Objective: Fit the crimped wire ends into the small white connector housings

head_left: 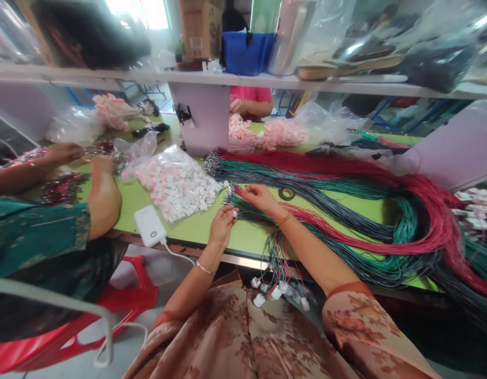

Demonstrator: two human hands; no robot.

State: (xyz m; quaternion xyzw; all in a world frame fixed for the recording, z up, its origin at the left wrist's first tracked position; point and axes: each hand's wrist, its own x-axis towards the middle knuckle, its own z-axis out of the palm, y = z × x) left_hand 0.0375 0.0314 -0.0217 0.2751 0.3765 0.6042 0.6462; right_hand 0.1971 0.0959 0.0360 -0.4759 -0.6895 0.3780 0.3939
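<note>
My left hand (pixel 223 225), with a silver bangle at the wrist, pinches a small white connector (pixel 234 215) near the table's front edge. Just right of it, my right hand (pixel 261 199) is closed at the tips of red wires (pixel 237 189); what exactly its fingers hold is too small to tell. Long bundles of red wires (pixel 420 237), green wires (pixel 405 226) and dark wires (pixel 346 210) curve over the green table to the right. A clear bag of white connectors (pixel 176 184) lies left of my hands. Wired connectors (pixel 277 290) hang over the edge below my right forearm.
A black tape roll (pixel 286 193) lies beyond my right wrist. A white power bank (pixel 150 226) with a cable sits at the front edge. Another person's arms (pixel 103 195) work at the left; a person in pink (pixel 251 100) sits opposite. A shelf (pixel 149 76) crosses above, holding a blue bin (pixel 247 52).
</note>
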